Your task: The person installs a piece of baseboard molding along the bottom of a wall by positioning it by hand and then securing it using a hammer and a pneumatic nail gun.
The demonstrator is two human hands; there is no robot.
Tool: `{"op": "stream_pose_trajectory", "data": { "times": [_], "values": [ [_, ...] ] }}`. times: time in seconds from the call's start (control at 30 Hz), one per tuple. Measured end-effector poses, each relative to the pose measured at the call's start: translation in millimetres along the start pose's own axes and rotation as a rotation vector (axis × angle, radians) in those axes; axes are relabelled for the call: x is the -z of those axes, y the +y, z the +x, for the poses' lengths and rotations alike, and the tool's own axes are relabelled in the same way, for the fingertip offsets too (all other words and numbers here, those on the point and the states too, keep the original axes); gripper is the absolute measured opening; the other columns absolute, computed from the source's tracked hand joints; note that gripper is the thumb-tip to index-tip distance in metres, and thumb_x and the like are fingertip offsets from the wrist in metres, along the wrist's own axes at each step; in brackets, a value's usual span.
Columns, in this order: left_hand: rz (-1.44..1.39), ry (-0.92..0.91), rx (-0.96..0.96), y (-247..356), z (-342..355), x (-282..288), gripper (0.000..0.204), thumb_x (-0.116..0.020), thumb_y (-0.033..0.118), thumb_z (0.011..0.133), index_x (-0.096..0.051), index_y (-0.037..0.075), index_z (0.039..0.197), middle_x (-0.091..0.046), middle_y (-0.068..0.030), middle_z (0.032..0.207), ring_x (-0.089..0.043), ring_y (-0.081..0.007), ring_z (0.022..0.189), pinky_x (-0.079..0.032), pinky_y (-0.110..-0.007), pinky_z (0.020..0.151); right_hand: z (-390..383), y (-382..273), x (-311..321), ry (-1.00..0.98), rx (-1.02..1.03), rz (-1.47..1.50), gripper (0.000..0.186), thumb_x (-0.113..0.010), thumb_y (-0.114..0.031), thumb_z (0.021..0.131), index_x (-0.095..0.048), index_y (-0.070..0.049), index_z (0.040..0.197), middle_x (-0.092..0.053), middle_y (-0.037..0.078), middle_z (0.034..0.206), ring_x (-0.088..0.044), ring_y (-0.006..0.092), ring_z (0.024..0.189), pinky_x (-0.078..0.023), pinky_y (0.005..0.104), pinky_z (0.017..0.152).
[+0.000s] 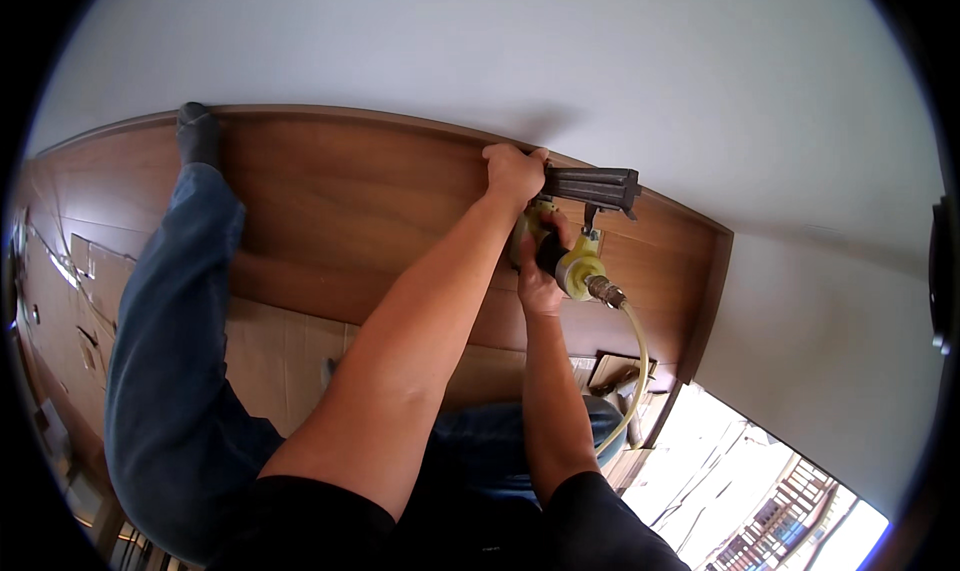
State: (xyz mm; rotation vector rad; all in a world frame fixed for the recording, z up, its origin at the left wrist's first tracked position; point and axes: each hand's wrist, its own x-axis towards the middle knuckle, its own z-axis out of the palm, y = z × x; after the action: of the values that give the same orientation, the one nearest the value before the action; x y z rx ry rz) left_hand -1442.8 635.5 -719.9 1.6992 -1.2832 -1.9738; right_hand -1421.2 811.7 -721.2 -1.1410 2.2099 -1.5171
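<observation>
A yellow-and-black pneumatic nail gun (582,269) with a long dark magazine (590,183) is held against a brown wooden panel (360,191). My right hand (542,289) is wrapped round the gun's grip, below the magazine. My left hand (514,175) is up at the panel's top trim (340,113), beside the magazine's left end, fingers curled; what exactly it grips is hidden. The gun's nose is hidden too. A pale yellow hose (635,341) curves down from the brass fitting on the gun.
My left leg (170,331) stretches up to the trim, foot against it. A white surface (450,41) borders the panel. Cardboard (280,361) lies below. Tools (630,391) sit at lower right, near a bright opening (720,461).
</observation>
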Motion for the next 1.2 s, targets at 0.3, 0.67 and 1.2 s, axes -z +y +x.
{"op": "stream_pose_trajectory", "data": {
  "times": [0.3,0.67,1.2],
  "values": [
    [0.032,0.014,-0.028,5,-9,0,0.073,-0.081,0.023,0.096,-0.031,-0.02,0.127,-0.063,-0.0391,0.128,-0.069,-0.0409,0.122,-0.058,-0.04,0.101,3,-1,-5,0.097,-0.022,0.1,0.039,-0.071,-0.008,0.09,-0.059,-0.003,0.126,-0.06,0.015,0.119,-0.057,0.0325,0.114,-0.044,0.044,0.106],
    [0.054,-0.036,-0.053,9,-16,3,0.074,-0.079,0.022,0.097,-0.029,-0.022,0.128,-0.062,-0.0404,0.131,-0.068,-0.0401,0.124,-0.058,-0.04,0.1,10,-5,1,0.032,-0.049,0.011,0.036,-0.069,-0.007,0.092,-0.059,-0.002,0.126,-0.062,0.015,0.12,-0.059,0.0301,0.112,-0.047,0.0424,0.103],
    [0.028,-0.014,-0.04,11,-17,5,0.072,-0.079,0.022,0.098,-0.029,-0.02,0.128,-0.064,-0.0367,0.126,-0.07,-0.0384,0.119,-0.059,-0.041,0.095,0,3,0,0.049,-0.1,-0.003,0.05,-0.071,-0.008,0.097,-0.051,-0.001,0.143,-0.061,0.016,0.131,-0.059,0.0289,0.123,-0.045,0.0421,0.111]
  ]
}}
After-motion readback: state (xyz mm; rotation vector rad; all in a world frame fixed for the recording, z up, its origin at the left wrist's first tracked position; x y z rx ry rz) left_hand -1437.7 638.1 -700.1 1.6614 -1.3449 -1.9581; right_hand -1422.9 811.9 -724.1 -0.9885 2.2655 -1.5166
